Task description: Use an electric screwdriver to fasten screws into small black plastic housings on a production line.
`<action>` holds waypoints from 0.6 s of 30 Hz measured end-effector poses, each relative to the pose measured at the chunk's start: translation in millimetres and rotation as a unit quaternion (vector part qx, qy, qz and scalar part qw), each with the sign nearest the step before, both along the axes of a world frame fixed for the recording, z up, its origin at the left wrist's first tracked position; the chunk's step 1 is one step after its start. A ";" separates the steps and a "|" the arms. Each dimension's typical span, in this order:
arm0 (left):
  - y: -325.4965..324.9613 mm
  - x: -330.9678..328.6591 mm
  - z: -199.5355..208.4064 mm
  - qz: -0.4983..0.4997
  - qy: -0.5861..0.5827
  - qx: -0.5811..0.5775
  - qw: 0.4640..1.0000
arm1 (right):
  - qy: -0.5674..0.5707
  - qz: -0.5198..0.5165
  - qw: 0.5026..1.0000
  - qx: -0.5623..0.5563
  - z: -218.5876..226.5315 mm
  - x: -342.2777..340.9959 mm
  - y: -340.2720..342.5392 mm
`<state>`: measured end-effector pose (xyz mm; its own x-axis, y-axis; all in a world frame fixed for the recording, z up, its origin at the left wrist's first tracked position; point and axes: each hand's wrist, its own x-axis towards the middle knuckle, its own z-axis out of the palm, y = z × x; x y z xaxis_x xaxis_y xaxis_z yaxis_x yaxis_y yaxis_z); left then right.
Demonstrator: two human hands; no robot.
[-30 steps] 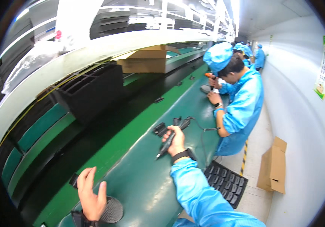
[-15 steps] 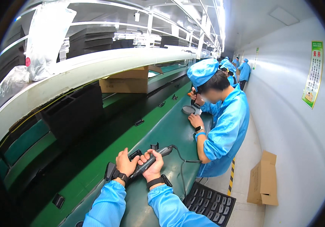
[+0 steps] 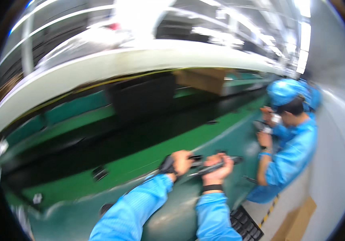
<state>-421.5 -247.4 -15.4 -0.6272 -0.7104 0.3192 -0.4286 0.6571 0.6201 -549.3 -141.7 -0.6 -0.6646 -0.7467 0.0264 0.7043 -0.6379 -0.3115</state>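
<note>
Motion smears the view. My right hand [image 3: 217, 172] is closed around a dark electric screwdriver [image 3: 237, 160], whose thin front end slants down to the left over the green-topped bench [image 3: 172, 223]. Close beside it on the left, my left hand [image 3: 182, 160] has its fingers curled at a small black part [image 3: 196, 162]; its details are blurred. Another small black piece [image 3: 221, 152] shows just beyond my right fingers. Black bands circle both wrists below the blue sleeves.
A green conveyor belt [image 3: 140, 160] runs past the bench, carrying black parts such as one black piece [image 3: 99, 173]. A co-worker in blue [image 3: 289, 148] stands at right. A black compartment tray [image 3: 245, 225] and a cardboard box [image 3: 299, 221] lie lower right.
My view has swung left, so the hands, the co-worker and the belt appear further right. The screwdriver stays in my right hand, and its tip now shows more to the left.
</note>
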 end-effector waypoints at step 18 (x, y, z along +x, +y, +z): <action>222.3 431.3 52.5 0.230 0.314 -0.034 0.921 | 0.128 0.182 0.905 -0.363 114.1 150.6 95.2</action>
